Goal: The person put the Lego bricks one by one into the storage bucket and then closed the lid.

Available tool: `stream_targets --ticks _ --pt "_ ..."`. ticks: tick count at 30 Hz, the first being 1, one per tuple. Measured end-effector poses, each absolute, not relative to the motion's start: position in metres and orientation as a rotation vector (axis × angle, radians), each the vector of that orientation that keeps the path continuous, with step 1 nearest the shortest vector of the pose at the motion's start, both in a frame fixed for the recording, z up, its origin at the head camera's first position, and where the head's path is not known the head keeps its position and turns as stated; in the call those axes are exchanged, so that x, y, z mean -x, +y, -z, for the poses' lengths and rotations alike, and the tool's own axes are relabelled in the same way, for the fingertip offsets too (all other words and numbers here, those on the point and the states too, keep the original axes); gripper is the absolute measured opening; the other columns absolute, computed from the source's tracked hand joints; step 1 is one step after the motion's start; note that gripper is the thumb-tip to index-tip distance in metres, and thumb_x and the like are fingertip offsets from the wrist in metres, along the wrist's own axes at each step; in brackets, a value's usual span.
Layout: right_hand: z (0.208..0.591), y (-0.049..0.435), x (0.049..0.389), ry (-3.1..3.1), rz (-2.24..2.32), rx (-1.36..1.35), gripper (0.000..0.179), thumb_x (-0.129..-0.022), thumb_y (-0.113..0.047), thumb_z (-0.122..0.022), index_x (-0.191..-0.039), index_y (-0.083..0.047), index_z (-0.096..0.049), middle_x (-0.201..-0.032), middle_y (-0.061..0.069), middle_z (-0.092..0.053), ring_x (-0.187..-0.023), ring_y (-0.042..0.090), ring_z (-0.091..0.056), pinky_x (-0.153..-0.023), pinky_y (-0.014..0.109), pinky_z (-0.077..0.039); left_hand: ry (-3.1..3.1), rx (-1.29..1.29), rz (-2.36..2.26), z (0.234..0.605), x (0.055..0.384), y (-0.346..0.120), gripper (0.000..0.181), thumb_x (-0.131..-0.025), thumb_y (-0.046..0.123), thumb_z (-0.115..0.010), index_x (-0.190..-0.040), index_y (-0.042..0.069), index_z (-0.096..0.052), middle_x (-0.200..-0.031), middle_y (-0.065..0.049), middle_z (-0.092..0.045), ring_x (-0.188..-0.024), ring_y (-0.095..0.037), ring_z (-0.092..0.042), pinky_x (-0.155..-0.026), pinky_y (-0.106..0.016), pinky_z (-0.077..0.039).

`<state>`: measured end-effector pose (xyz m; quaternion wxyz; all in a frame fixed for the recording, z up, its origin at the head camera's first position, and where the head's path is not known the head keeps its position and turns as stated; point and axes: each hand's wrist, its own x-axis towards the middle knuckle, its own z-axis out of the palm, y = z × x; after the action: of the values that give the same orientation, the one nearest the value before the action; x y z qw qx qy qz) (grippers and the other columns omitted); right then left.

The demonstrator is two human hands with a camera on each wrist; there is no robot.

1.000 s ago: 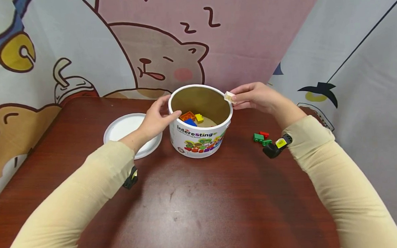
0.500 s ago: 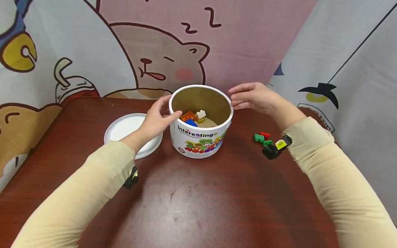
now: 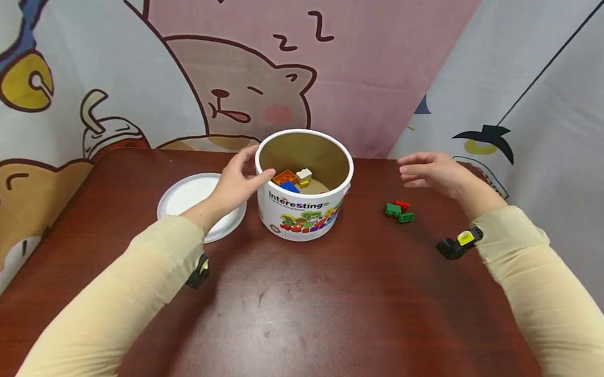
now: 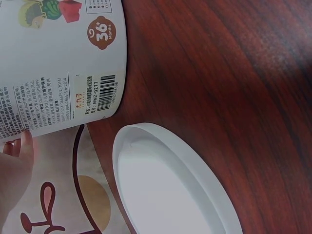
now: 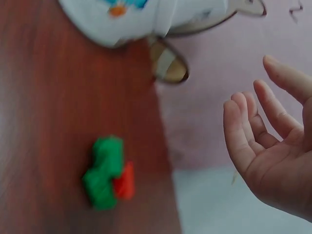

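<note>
A white bucket (image 3: 303, 217) with a printed "Interesting" label stands upright on the table. My left hand (image 3: 236, 180) holds its left side, the thumb at the rim and the fingers against the outer wall. In the left wrist view, fingertips (image 4: 25, 141) touch the bucket wall. Inside the bucket lie an orange block (image 3: 284, 177), a blue block (image 3: 289, 187), a white block (image 3: 304, 174) and a yellow block (image 3: 304, 183). My right hand (image 3: 431, 173) hovers with loosely bent, spread fingers and nothing in it. Below it on the table are green blocks (image 3: 392, 209) and a red block (image 3: 402, 205).
A round white lid (image 3: 179, 198) lies on the table left of the bucket, partly behind my left hand. The brown table (image 3: 288, 314) meets a cartoon-printed cloth (image 3: 367, 65) at its back edge.
The white block left my right hand and now lies in the bucket. My right hand then moved right and slightly down, away from the rim. The left hand stayed on the bucket.
</note>
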<state>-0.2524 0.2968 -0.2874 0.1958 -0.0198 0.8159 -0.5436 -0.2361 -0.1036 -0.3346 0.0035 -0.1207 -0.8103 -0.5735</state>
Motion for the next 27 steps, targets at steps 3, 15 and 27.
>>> stream_targets --ticks 3,15,27 --pt "0.306 0.317 0.249 2.284 1.493 0.025 0.012 -0.092 -0.022 -0.058 -0.095 -0.033 -0.061 -0.095 -0.018 -0.06 -0.087 0.001 -0.06 -0.078 0.019 -0.054 -2.547 0.378 1.788 0.335 0.236 -0.104 0.064 -0.088 0.022 -0.065 -0.142 0.007 -0.034 -0.137 -0.016 -0.045 -0.123 -0.032 -0.047 -0.102 -0.041 -0.044" --pt "0.364 0.349 0.238 2.323 1.396 -0.115 0.057 -0.089 -0.028 -0.064 -0.132 0.001 -0.041 -0.093 -0.023 -0.06 -0.088 -0.001 -0.062 -0.081 0.022 -0.055 -2.544 0.367 1.79 0.337 0.236 -0.105 0.063 -0.088 0.022 -0.065 -0.141 0.007 -0.035 -0.136 -0.016 -0.046 -0.123 -0.031 -0.048 -0.102 -0.041 -0.045" --pt "0.386 0.344 0.237 2.365 1.293 -0.162 0.063 -0.089 -0.026 -0.064 -0.134 0.009 -0.038 -0.084 -0.02 -0.058 -0.08 -0.004 -0.06 -0.076 0.022 -0.056 -2.548 0.383 1.777 0.336 0.237 -0.104 0.065 -0.087 0.024 -0.066 -0.142 0.008 -0.035 -0.135 -0.015 -0.047 -0.121 -0.03 -0.049 -0.102 -0.04 -0.045"
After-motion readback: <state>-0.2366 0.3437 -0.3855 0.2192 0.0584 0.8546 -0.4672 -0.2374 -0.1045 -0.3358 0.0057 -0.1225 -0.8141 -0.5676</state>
